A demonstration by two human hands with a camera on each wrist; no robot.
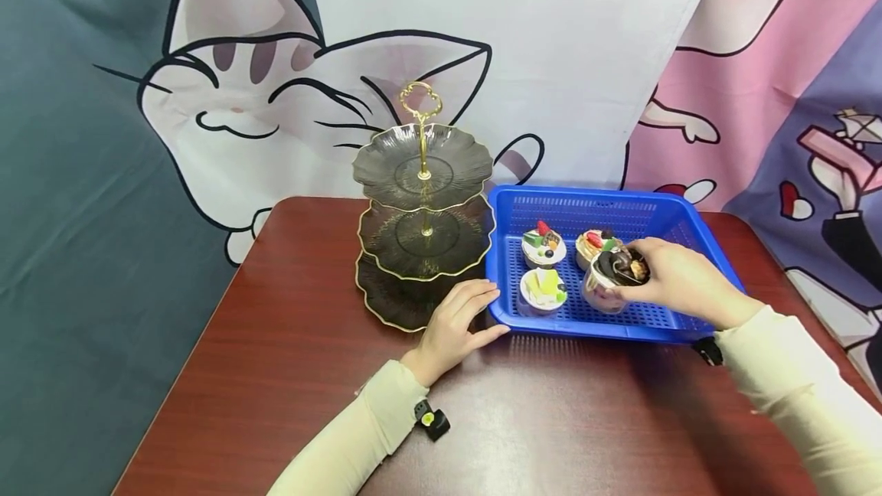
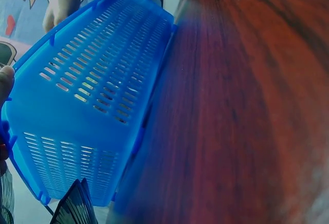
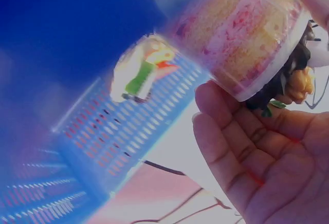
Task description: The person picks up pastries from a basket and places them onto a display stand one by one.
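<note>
My right hand (image 1: 678, 278) grips a clear dessert cup (image 1: 605, 291) by its upper part, fingers and thumb on opposite sides. The cup has dark chocolate topping, and pink and yellow layers (image 3: 247, 26) show through its side in the right wrist view. It is tilted and held over the blue basket (image 1: 592, 331). My left hand (image 1: 455, 327) rests at the basket's front left corner, its fairly straight fingers touching the rim. Inside the basket stand a fruit-topped cup (image 1: 543, 248), a cup with yellow cubes (image 1: 541, 293) and a berry-topped cup (image 1: 594, 245), partly hidden.
Left of the basket stands a three-tier dark plate stand (image 1: 423, 239) with gold rims and a gold handle (image 1: 420, 100). Both are on a reddish-brown wooden table (image 1: 289, 312). A printed cat backdrop (image 1: 234, 113) hangs behind the table.
</note>
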